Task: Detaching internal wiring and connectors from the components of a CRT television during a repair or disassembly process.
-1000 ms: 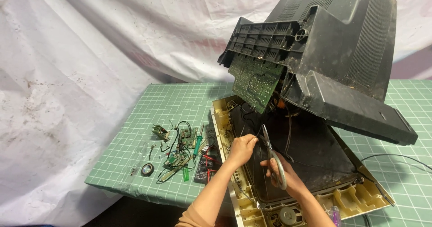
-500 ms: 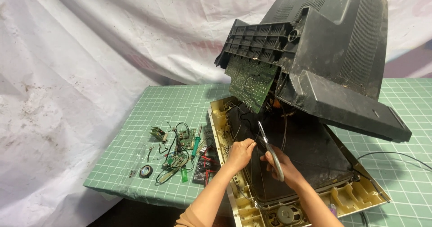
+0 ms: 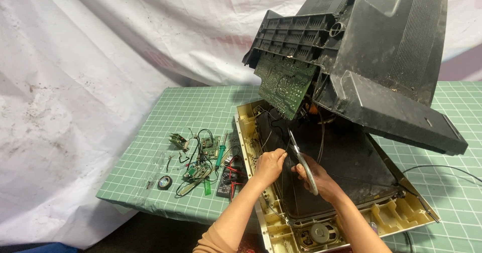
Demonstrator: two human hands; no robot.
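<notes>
An old tube television lies face down on a green grid mat [image 3: 191,110]. Its black rear housing [image 3: 381,57] is tilted up, showing a green circuit board [image 3: 283,85] and the dark picture tube [image 3: 346,167] in a yellowed front frame [image 3: 401,218]. My left hand [image 3: 270,165] pinches a thin black wire at the tube's left side. My right hand [image 3: 316,181] holds grey-handled pliers [image 3: 301,160] with the jaws pointing up toward that wire, just beside my left fingers.
Left of the television lie small circuit boards with wires [image 3: 201,162], a green-handled screwdriver [image 3: 219,154], a black tape roll [image 3: 164,182] and a dark remote-like part [image 3: 226,185]. A white stained sheet [image 3: 90,57] hangs behind. A black cable [image 3: 442,168] runs across the mat at right.
Both hands stay at the wire beside the tube; the pliers' jaws have edged slightly closer to my left fingers. The view has shifted a little.
</notes>
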